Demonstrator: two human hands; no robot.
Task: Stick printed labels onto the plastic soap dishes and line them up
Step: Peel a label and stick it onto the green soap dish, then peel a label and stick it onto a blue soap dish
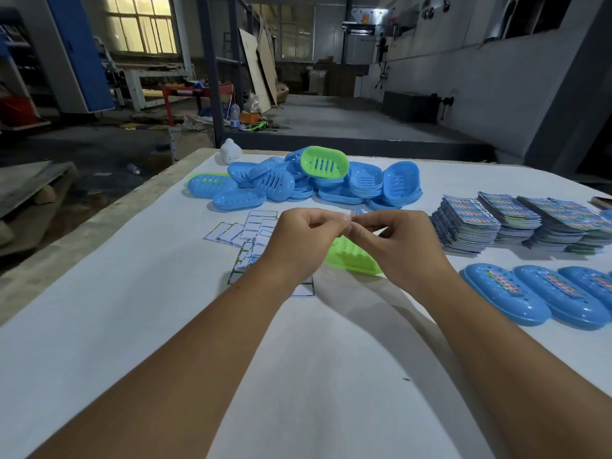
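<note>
Both hands, left [299,240] and right [394,241], pinching what looks like a printed label [356,213] above white-covered table [139,326]; green soap dish [352,256] lying beneath, dim workshop floor [331,115] stretching beyond.

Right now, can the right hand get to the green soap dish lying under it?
Probably yes: the green plastic soap dish lies uncovered just below the right hand, though its fingers pinch a small printed label.
</note>
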